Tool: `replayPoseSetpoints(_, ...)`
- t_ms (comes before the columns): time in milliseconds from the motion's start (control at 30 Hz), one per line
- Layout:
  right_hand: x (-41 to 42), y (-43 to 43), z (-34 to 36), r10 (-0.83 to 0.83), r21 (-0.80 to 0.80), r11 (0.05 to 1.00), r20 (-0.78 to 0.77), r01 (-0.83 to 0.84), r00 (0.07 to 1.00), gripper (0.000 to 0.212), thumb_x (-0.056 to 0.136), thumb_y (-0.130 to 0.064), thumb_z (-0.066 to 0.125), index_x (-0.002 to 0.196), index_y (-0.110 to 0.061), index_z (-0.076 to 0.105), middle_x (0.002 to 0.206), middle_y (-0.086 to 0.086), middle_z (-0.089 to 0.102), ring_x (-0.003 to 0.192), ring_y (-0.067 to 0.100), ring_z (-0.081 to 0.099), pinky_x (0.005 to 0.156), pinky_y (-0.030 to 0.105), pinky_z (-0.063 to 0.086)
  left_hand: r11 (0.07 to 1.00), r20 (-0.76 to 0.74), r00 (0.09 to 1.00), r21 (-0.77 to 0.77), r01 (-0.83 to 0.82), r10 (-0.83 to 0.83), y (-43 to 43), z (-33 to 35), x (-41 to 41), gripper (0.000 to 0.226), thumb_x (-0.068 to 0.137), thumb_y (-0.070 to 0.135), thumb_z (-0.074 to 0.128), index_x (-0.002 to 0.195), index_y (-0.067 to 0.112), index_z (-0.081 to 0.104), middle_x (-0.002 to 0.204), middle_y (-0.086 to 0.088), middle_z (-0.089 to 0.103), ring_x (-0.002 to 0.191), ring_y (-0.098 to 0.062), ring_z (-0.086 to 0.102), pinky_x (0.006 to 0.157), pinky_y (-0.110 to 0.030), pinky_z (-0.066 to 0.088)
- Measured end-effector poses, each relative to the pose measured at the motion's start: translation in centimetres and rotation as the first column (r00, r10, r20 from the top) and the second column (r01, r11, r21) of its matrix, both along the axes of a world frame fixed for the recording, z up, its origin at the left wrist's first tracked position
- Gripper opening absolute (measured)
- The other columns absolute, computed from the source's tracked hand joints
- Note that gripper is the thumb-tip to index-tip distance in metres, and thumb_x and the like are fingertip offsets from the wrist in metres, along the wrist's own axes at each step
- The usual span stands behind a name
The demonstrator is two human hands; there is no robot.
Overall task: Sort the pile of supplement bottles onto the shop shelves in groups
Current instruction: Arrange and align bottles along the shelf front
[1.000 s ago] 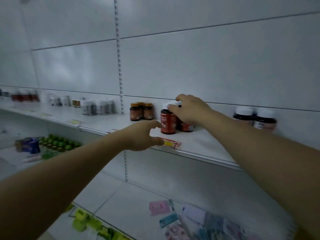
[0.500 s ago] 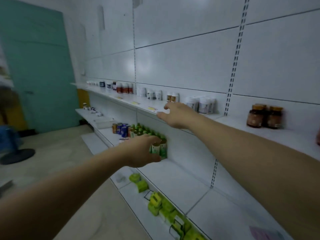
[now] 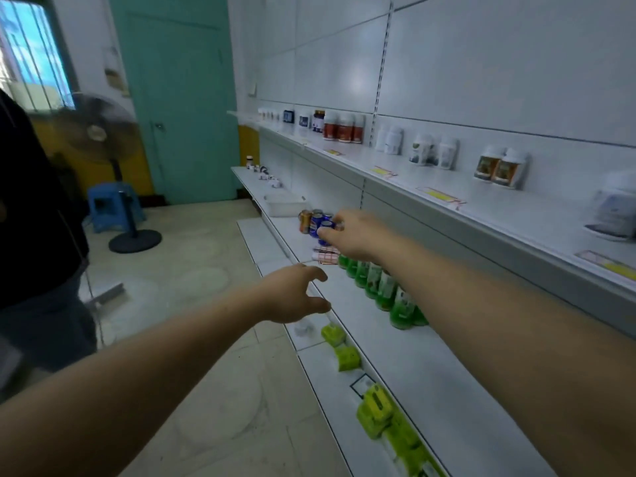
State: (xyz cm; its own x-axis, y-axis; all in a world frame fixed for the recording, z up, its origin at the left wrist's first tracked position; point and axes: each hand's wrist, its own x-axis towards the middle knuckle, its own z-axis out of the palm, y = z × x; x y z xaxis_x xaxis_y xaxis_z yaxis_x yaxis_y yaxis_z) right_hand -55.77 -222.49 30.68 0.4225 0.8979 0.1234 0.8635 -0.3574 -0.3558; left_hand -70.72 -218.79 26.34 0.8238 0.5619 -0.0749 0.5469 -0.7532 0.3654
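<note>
Left hand (image 3: 292, 292): lower middle of the frame, in the air in front of the shelves. Its grip is apart, the fingers spread and loosely bent, with nothing in it.
Right hand (image 3: 356, 235): centre of the frame, above the left hand. Its grip is apart and holds nothing, with the fingers stretched toward the cans. Blur hides whether the fingertips touch them.
Bottles (image 3: 344, 127): they stand upright in small groups along the top shelf (image 3: 499, 208), from upper middle to the right edge. A red-labelled group is at the far end, then white pairs, then an orange-labelled pair (image 3: 499, 166).
Cans (image 3: 311, 220): a blue and orange cluster on the middle shelf (image 3: 430, 366), just left of the right hand.
Green bottles (image 3: 378, 287): a row on the middle shelf, partly behind the right forearm.
Lime packs (image 3: 346, 356): scattered along the lower shelf (image 3: 323, 380), bottom middle.
Fan (image 3: 99, 132): upper left, beside a blue stool (image 3: 110, 204).
Door (image 3: 179, 98): teal, upper middle-left.
Person (image 3: 34, 201): dark clothes, at the left edge.
</note>
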Motion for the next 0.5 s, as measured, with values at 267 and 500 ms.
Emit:
replayPoseSetpoints(267,5.6,17.8,-0.9,0.054,-0.143,0.989,0.068,-0.043,0.996,0.062,0.089,-0.062,0.043,0.135,-0.021,0.047,0.133,0.009,0.052,0.115,0.029,0.051,0.092,0.039,0.044,0.993,-0.016,0.993,0.002,-0.117,0.117,16.4,-0.9,4.2,0.059,0.087,0.047,0.059,0.139,0.025,0.041,0.145,0.000,0.041,0.126,-0.021,0.045,0.102,-0.033,0.038)
replayPoseSetpoints(500,7.1,35.0,-3.4,0.116,-0.226,0.970,0.111,-0.088,0.987,0.062,0.095,-0.056,0.041,0.145,-0.020,0.037,0.146,0.008,0.043,0.128,0.028,0.043,0.093,0.036,0.036,0.987,-0.013,0.987,0.001,-0.161,0.161,33.9,-3.5,6.7,0.060,0.088,0.046,0.058,0.141,0.024,0.039,0.145,-0.001,0.039,0.126,-0.022,0.046,0.101,-0.032,0.037)
